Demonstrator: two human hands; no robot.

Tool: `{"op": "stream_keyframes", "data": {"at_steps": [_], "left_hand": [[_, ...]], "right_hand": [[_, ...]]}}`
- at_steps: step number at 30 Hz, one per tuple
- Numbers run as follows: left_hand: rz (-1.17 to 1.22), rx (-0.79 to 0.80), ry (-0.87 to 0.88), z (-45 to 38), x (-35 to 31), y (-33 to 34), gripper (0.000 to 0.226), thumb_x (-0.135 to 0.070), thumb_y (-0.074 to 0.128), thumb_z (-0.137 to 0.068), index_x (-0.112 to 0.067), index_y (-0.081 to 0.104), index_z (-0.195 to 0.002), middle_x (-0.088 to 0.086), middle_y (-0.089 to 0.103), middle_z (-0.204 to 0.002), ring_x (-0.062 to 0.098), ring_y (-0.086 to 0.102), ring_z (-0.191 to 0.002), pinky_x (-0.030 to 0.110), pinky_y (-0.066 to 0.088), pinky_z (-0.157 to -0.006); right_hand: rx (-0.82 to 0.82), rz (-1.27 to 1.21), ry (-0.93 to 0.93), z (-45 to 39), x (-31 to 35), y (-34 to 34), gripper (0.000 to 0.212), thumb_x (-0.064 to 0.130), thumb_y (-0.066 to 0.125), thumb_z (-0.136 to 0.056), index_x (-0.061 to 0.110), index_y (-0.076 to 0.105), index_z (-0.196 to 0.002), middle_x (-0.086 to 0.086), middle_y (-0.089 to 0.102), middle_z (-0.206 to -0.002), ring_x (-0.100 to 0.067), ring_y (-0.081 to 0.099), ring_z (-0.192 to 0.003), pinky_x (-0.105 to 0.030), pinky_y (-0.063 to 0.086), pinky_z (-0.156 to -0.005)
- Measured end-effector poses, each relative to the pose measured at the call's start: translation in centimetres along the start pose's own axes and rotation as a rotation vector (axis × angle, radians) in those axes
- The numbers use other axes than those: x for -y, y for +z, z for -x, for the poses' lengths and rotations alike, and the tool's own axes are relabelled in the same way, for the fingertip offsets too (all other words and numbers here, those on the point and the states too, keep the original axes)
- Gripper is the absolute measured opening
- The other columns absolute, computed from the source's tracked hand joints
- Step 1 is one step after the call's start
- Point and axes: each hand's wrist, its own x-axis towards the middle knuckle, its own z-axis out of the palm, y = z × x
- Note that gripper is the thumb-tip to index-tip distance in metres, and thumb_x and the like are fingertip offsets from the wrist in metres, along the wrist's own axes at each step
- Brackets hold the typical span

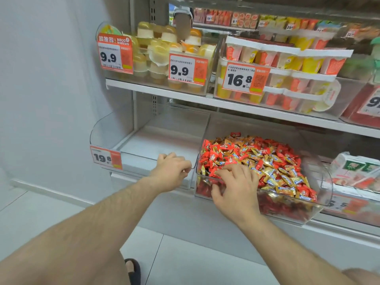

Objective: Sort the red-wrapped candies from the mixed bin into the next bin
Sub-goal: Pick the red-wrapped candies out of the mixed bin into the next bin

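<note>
The mixed bin [287,210] is a clear container on the lower shelf [267,114], heaped with red-wrapped candies [213,156] and gold-wrapped candies [287,179]. The next bin [144,140], also clear, sits just beside it at 9 o'clock and shows only its white floor. The left hand [172,173] rests on the front edge of the next bin; its grip is curled over the rim. The right hand [236,188] lies on the candies at the mixed bin's front corner, fingers [222,173] bent onto the pile; whether its grip encloses a candy cannot be determined. A price tag [106,158] hangs at 9 o'clock of the left hand.
</note>
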Motion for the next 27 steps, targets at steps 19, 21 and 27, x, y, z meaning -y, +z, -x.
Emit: {"op": "stream_keyframes", "data": {"at_steps": [19,21,27], "left_hand": [[0.073,-0.474,0.039,0.7,-4.6,-2.1,0.032,-0.036,0.051,-0.071,-0.020,0.070,-0.092,-0.003,0.057,-0.088,0.022,0.053,-0.089,0.035,0.032,-0.085],[0.104,-0.520,0.199,-0.2,-6.8,-2.6,0.025,-0.026,0.052,-0.072,-0.017,0.069,-0.087,-0.003,0.059,-0.086,0.020,0.051,-0.086,0.033,0.037,-0.079],[0.059,0.022,0.221,-5.2,-10.7,-3.5,0.024,-0.022,0.054,-0.087,-0.027,0.065,-0.107,-0.007,0.060,-0.110,0.017,0.054,-0.108,0.037,0.047,-0.091]], "right_hand": [[-0.034,-0.103,0.121,-0.8,-4.1,-3.9,0.010,0.028,0.068,-0.071,0.023,0.073,-0.078,0.007,0.067,-0.088,-0.022,0.059,-0.094,-0.033,0.028,-0.084],[0.031,-0.122,0.156,-1.7,-5.3,-5.0,0.000,0.023,0.072,-0.076,0.023,0.072,-0.076,0.008,0.069,-0.085,-0.022,0.061,-0.092,-0.037,0.038,-0.085],[0.284,-0.240,0.414,-5.6,-9.5,-8.4,0.010,0.026,0.071,-0.081,0.025,0.071,-0.072,0.012,0.068,-0.072,-0.008,0.063,-0.073,-0.026,0.049,-0.069]]}}
